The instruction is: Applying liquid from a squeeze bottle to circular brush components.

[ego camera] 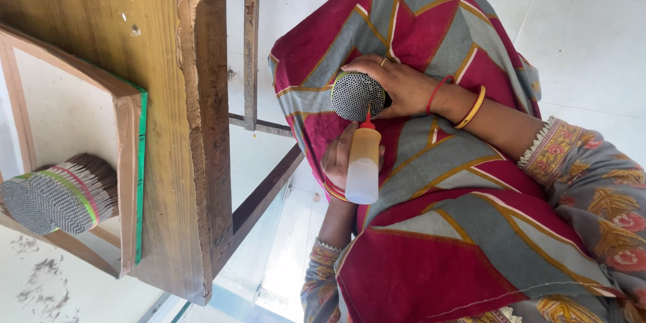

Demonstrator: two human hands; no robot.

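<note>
My right hand [406,85] grips a round bundle of thin dark tubes [354,96], with the bundle's open end facing the camera. My left hand [334,159] holds a small translucent squeeze bottle [363,163] with a red nozzle. The nozzle tip touches the lower edge of the bundle's end face. Both hands are over my lap, which is covered in red, grey and yellow patterned cloth [431,182]. Bangles circle my right wrist.
A wooden table [168,94] fills the left side, with its frame bars [252,40] beside my knees. On it lies a shallow cardboard tray [129,161] holding two more banded tube bundles [64,195]. Pale tiled floor [585,33] lies beyond.
</note>
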